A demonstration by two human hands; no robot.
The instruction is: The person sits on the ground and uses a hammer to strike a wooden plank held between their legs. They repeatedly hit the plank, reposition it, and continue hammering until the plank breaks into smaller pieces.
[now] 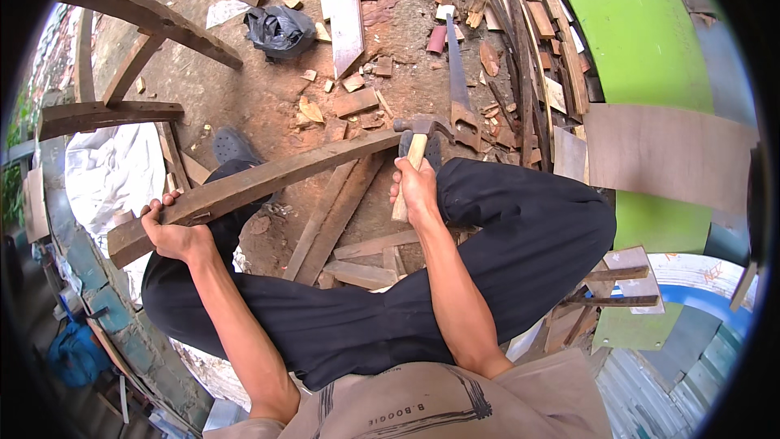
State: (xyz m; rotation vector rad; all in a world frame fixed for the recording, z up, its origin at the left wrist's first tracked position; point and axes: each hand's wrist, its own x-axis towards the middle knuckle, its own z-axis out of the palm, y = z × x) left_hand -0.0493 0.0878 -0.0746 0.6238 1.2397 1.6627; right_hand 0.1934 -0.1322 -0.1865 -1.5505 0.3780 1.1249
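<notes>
My left hand [172, 230] is wrapped round the near left end of a long brown wooden beam [268, 177]. The beam slants across in front of my knees, its far end reaching toward the hammer. In my right hand [416, 187] is a claw hammer [417, 146], gripped by its pale wooden handle with the metal head pointing away from me. The hammer head lies at the beam's far end; I cannot tell whether they touch. Below the beam, other planks [337, 215] lean and lie on the ground between my legs.
A handsaw [460, 85] lies beyond the hammer. Long planks [528, 49] are piled at the right, beside a green panel [642, 24]. A wooden frame [154, 28] stands at the far left near white cloth [114, 167]. A black plastic bag [279, 32] and several wood offcuts litter the dirt.
</notes>
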